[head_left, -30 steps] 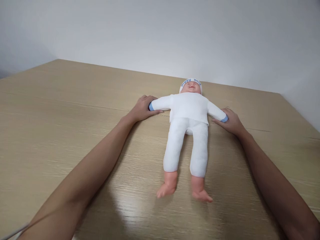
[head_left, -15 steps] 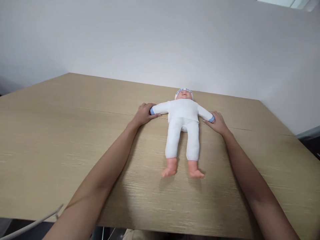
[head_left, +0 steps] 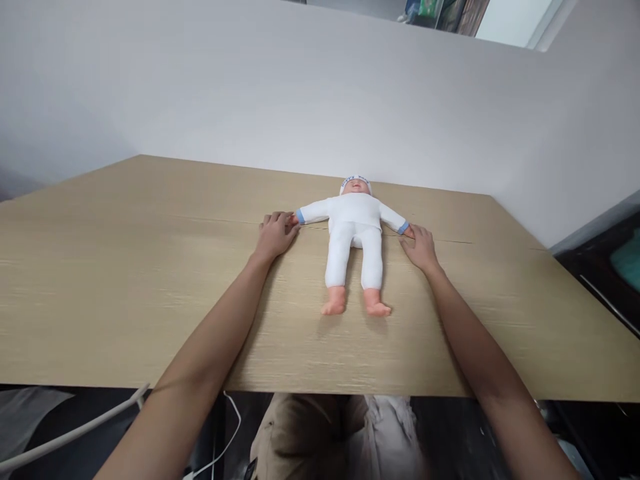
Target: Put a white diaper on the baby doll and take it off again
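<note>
A baby doll (head_left: 355, 213) lies face up on the wooden table, its arms spread and its feet toward me. It wears a white top and trousers, blue cuffs and a white cap with blue lettering. My left hand (head_left: 277, 235) is closed around the doll's hand on the left, just beyond the cuff. On the other side, my right hand (head_left: 421, 247) pinches the doll's other hand between thumb and fingers. Both blue cuffs show uncovered. Part of each doll hand is hidden by my fingers.
The wooden table (head_left: 150, 267) reaches back to a pale wall (head_left: 250, 87). A white curved bar (head_left: 75, 433) rises at the lower left, near a white cable (head_left: 235, 417). Legs in tan trousers (head_left: 295, 433) are below the front edge. Dark furniture (head_left: 605, 257) stands at right.
My hands have slid outward from the doll's cuffs to its hands. The view has shifted, showing more of the table's front edge and the opening above the wall.
</note>
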`<state>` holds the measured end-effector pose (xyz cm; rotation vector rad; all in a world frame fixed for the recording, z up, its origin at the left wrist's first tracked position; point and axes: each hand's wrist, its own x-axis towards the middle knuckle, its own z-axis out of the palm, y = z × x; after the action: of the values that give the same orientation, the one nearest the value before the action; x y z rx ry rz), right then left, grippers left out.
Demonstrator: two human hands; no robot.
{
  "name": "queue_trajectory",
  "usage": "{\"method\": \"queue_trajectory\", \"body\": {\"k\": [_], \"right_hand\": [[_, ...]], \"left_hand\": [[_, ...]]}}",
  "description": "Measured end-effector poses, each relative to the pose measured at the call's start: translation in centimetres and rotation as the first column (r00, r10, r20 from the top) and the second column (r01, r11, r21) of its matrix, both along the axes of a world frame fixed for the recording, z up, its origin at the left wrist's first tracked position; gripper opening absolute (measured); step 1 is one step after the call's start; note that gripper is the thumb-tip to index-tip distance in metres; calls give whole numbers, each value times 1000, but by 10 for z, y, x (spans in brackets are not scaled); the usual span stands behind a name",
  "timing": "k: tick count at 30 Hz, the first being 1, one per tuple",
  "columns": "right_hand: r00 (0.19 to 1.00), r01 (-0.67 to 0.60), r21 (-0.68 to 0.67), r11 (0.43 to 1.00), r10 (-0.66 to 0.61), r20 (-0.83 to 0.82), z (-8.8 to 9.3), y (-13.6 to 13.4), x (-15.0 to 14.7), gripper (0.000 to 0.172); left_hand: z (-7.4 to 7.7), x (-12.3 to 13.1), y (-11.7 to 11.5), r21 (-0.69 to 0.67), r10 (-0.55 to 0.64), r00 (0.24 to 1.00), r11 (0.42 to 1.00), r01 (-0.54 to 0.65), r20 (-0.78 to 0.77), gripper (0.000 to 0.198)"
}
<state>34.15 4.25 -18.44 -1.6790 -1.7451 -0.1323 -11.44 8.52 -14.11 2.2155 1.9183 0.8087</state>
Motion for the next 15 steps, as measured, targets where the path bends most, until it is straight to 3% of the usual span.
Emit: {"method": "queue_trajectory", "body": {"k": [5, 9, 12, 15], "right_hand": [[996, 79, 6, 997, -79, -46, 10, -41, -22, 72], [995, 83, -15, 996, -84, -62, 24, -95, -47, 69], [997, 0, -13, 1000, -1, -75, 19, -170, -56, 60], [987, -98, 4, 995, 98, -129, -11, -277, -56, 44]], "left_hand": [[10, 6, -42, -29, 19, 1000, 999, -19, 19, 62], [30, 15, -101, -37, -38, 999, 999, 39, 28, 68], [31, 16, -166, -60, -108, 994, 992, 109, 19, 73], [-1, 12, -252, -112, -174, 985, 978, 174, 17, 63]]}}
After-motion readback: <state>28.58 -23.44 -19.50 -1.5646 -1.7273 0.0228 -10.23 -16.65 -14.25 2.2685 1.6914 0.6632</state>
